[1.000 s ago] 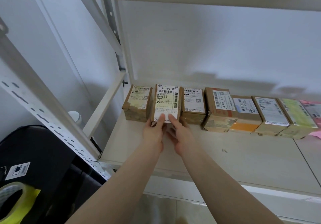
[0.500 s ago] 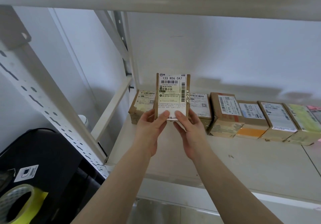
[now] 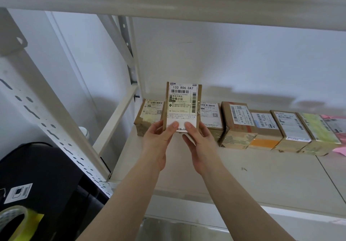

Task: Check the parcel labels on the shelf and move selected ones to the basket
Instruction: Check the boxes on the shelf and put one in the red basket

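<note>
Head cam, only view. Both hands up in front of the shelf (image 3: 262, 177), holding one small cardboard parcel (image 3: 182, 108) upright w/ its label (image 3: 182, 106) turned toward the person, prob so the print can be read straight on. Top line reads "133 R06 0A7", barcode under it, smaller text below too fine to make out.

Left hand (image 3: 159, 143) pinches the parcel's lower left corner, thumb on the front; right hand (image 3: 201, 143) does the same at the lower right. Fingers of both are closed on the parcel, low down, which keeps the barcode and address lines uncovered. Parcel is lifted clear of the shelf, in front of a gap in the row.

Behind it the row of other parcels (image 3: 241, 124) lies along the back of the shelf, labels facing up and forward, packed side by side, so each can be scanned by eye w/o lifting. One box (image 3: 149, 115) sits left of the gap, the rest run right, ending in something pink at the frame edge.

Lower left, below the rack: a black bag or case (image 3: 43, 175) and a roll of tape (image 3: 13, 220). No basket in sight, so can't tell where this one would go.

Looks like the label-check step; keep-or-move not yet decided, I'd say.
</note>
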